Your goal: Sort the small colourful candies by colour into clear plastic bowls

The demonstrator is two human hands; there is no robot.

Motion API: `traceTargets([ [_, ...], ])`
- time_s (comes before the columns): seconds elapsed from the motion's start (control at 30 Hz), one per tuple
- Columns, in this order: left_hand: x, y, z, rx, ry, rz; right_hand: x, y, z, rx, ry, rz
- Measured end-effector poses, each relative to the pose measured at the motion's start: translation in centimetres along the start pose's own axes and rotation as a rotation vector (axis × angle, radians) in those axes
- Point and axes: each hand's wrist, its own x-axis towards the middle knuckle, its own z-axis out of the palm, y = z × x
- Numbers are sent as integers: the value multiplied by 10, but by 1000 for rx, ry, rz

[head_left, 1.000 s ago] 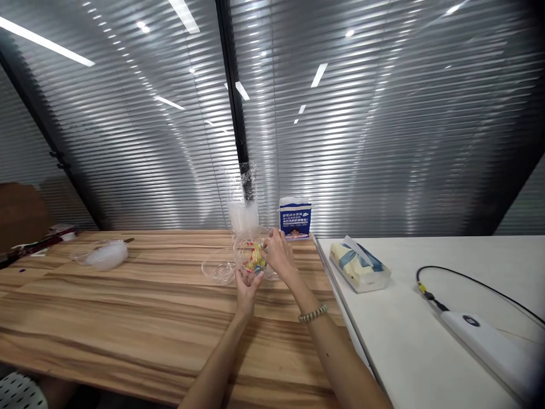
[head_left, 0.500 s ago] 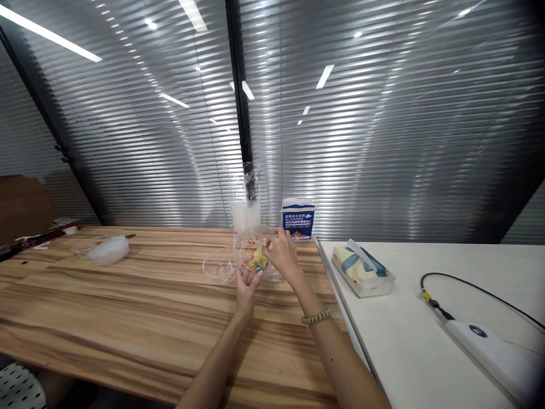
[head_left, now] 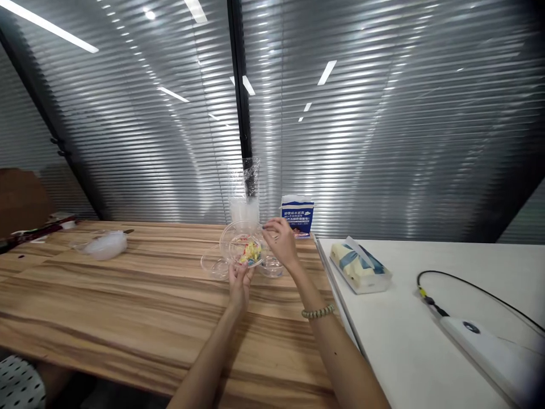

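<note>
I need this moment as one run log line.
left grip: holds clear plastic bowl | bowl: colourful pieces inside | right grip: near bowl's rim, contact unclear

I reach both forearms (head_left: pixel 209 346) forward, my left hand (head_left: pixel 239 286) gripping low, my right hand (head_left: pixel 281 243) raised higher, its fingers bent leftward.

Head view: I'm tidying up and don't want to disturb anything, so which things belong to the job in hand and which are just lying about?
Probably in the job:
- clear bowl, in the left hand
- colourful pieces inside it

Apparently lying about:
- tissue pack
- blue packet
- white device with cable
</note>
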Motion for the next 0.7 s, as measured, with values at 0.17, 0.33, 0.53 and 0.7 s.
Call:
traceTargets([
  [0.17, -1, 0, -1, 51, -18, 28, 4, 12, -15, -76, 101, 12],
  [0.33, -1, 0, -3, 63, -3, 27, 3, 33, -17, -202, -122, 147],
  [0.53, -3, 2, 0, 102, -29, 44, 7, 24, -25, -63, -121, 21],
  [0.7, -5, 0, -1, 172, -26, 45, 1, 9, -16, -217, -334, 5],
])
